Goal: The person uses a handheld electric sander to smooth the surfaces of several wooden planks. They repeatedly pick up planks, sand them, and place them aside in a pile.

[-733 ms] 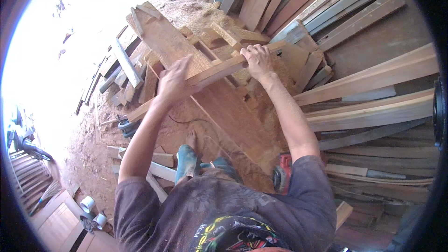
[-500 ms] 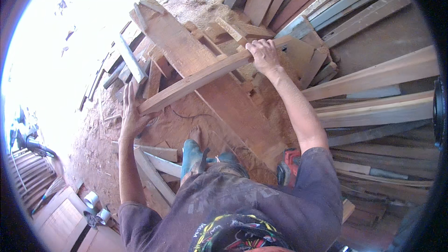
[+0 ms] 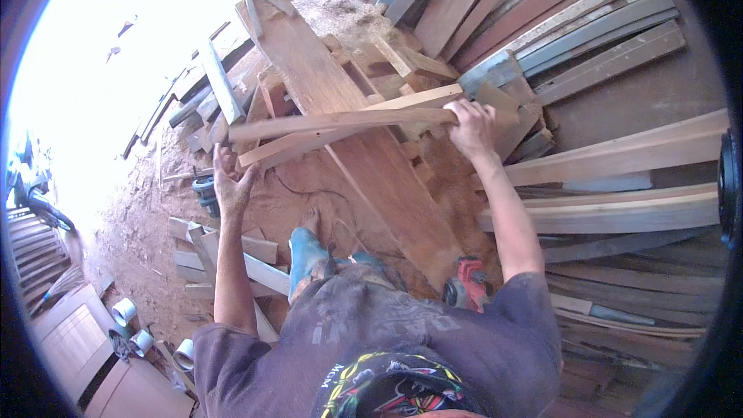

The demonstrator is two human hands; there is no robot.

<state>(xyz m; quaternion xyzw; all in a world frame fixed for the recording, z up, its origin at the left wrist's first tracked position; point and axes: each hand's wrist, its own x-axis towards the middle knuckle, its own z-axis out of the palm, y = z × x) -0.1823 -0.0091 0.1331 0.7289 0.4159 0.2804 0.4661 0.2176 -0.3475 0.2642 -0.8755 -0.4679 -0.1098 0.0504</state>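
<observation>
My right hand (image 3: 474,130) is closed around a long wooden strip (image 3: 340,119) near its right end. The strip's left part is smeared by motion. Just beneath it, a second wooden batten (image 3: 422,99) lies slanted across a wide brown plank (image 3: 306,54), and the two pieces cross in the middle. My left hand (image 3: 234,190) is beside their left ends, thumb and fingers apart. Whether it touches the batten's end, I cannot tell.
A red power tool (image 3: 469,282) sits by the plank's near end, and a dark teal tool (image 3: 205,195) stands left of my left hand. Offcuts (image 3: 220,81) pile up beyond it. Long boards (image 3: 619,147) are stacked at the right. Sawdust covers the ground.
Where one beam showed before, two wooden pieces now spread apart at an angle. My right hand has moved right and nearer with the upper strip; my left palm has left the beam's end.
</observation>
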